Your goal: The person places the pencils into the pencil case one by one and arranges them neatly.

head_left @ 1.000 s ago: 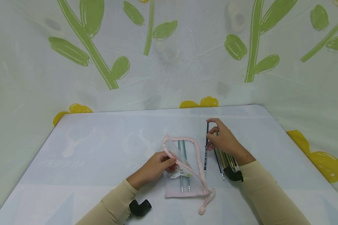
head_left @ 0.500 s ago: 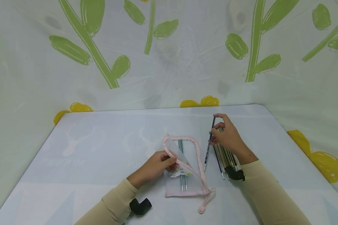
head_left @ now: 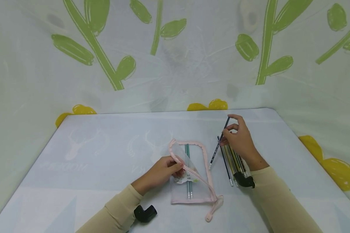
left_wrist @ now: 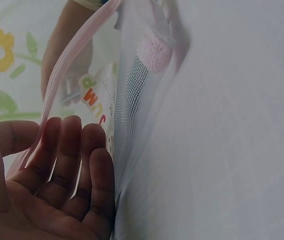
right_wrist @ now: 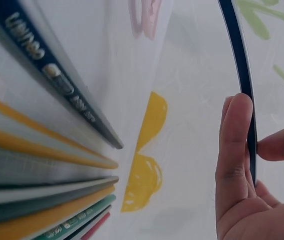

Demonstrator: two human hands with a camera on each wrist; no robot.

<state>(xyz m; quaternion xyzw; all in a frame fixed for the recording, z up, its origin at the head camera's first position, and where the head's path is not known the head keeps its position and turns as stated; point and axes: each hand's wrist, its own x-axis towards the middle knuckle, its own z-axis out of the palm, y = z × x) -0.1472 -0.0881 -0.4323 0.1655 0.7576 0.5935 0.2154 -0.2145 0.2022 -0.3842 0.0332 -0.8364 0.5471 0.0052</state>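
Left hand (head_left: 164, 170) pinches the mesh pouch (head_left: 202, 193) by its edge; right hand (head_left: 239, 140) grips one dark pencil (head_left: 216, 152) at the pouch's one o'clock, loose pencils (head_left: 231, 158) at its two. I judge I'm at loading; next calls for steering the pencil's near end into the pouch's mouth.

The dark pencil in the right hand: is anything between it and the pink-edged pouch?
Nothing visible: in the head view, the dark pencil has its near end at the right edge of the pouch; I can't tell if they touch. The left hand holds its lifted edge; loose pencils lie to the right.
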